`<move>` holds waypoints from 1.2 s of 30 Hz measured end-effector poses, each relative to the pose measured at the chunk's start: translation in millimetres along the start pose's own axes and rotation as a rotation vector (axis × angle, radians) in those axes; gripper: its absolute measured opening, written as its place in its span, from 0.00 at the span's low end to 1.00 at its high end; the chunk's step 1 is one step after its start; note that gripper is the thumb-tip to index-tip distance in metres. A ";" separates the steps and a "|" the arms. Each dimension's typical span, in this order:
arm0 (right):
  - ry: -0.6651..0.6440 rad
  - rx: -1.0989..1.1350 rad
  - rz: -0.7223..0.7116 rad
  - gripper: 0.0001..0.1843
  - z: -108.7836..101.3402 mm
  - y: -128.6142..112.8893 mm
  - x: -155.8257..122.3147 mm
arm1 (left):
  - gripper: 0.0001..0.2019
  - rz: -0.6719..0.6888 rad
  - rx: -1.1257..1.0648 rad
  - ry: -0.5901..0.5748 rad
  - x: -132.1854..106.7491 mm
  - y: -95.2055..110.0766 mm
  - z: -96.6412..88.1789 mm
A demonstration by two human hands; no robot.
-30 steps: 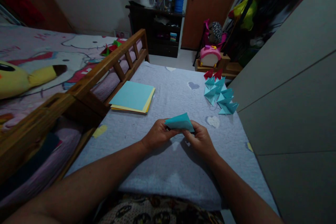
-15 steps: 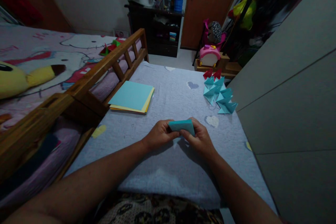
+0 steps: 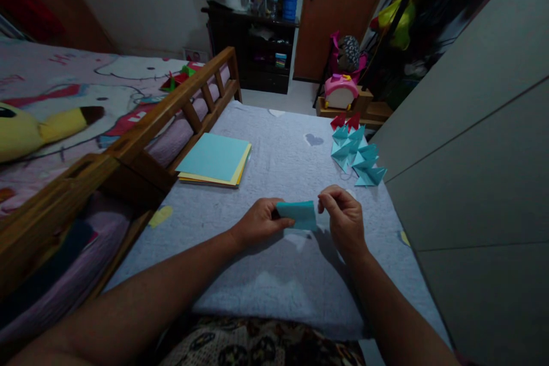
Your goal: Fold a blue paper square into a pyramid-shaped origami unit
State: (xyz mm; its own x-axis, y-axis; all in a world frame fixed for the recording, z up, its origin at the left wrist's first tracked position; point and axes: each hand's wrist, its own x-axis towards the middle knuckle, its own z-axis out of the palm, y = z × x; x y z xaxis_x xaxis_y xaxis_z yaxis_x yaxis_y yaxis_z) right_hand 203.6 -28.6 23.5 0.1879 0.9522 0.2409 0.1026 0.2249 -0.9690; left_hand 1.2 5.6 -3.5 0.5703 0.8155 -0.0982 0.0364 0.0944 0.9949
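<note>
A small folded piece of teal paper (image 3: 303, 215) is pinched at its left end by my left hand (image 3: 262, 221), thumb in front and fingers behind. My right hand (image 3: 344, 222) hovers just right of the paper, apart from it. Its fingers are curled with the thumb against the index finger, and nothing shows between them. Beyond and to the left lies a stack of square coloured paper (image 3: 217, 155), light blue on top with yellow and orange edges below. Several teal folded paper pieces (image 3: 355, 154) and red folded pieces (image 3: 345, 121) sit grouped at the far right.
The surface has a pale blue cloth (image 3: 278, 160) with heart prints. A wooden bed rail (image 3: 171, 108) runs along its left side, with a plush toy (image 3: 51, 128) on the bed beyond. A tall light panel (image 3: 480, 171) borders the right. A pink toy case (image 3: 341, 91) stands past the far edge.
My right hand has let go of the folded teal paper and moved right, its fingers curling. My left hand keeps its hold, and more of the paper's front face now shows.
</note>
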 end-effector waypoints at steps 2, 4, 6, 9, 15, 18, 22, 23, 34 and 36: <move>-0.012 0.048 0.057 0.12 0.5 3.1 0.1 | 0.13 -0.006 -0.052 0.082 0.4 3.6 -1.1; -0.071 0.110 0.133 0.15 3.7 7.2 -1.3 | 0.12 -0.009 -0.079 0.160 0.7 8.7 -2.1; -0.124 0.134 0.185 0.20 8.4 11.0 -3.5 | 0.11 0.002 -0.093 0.209 1.0 13.4 -2.4; -0.099 0.076 0.183 0.17 13.9 14.1 -6.4 | 0.11 0.031 -0.086 0.234 1.2 17.0 -1.3; -0.098 -0.066 0.057 0.04 11.0 12.4 -7.3 | 0.12 0.136 0.010 0.293 0.6 14.4 -2.4; -0.113 -0.083 0.056 0.04 10.8 12.5 -6.5 | 0.11 0.163 0.040 0.290 0.6 12.9 -4.9; -0.032 -0.011 0.098 0.11 15.9 15.1 -6.0 | 0.12 0.133 0.082 0.273 1.8 11.7 -5.6; -0.001 0.021 0.105 0.14 17.3 15.8 -6.1 | 0.12 0.131 0.091 0.268 2.2 11.4 -5.5; 0.046 -0.048 -0.038 0.07 18.7 18.5 -10.0 | 0.11 0.270 0.285 0.265 1.7 8.8 -7.5; 0.043 -0.071 -0.083 0.06 18.4 20.8 -10.7 | 0.10 0.306 0.333 0.260 1.4 8.0 -7.5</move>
State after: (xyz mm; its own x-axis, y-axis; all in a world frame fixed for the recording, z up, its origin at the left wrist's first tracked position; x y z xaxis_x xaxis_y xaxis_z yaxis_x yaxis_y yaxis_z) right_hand 185.8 -30.2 -0.2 0.2170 0.9208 0.3240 0.1885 0.2861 -0.9395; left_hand -3.9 11.8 4.1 0.3745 0.8962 0.2379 0.1835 -0.3231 0.9284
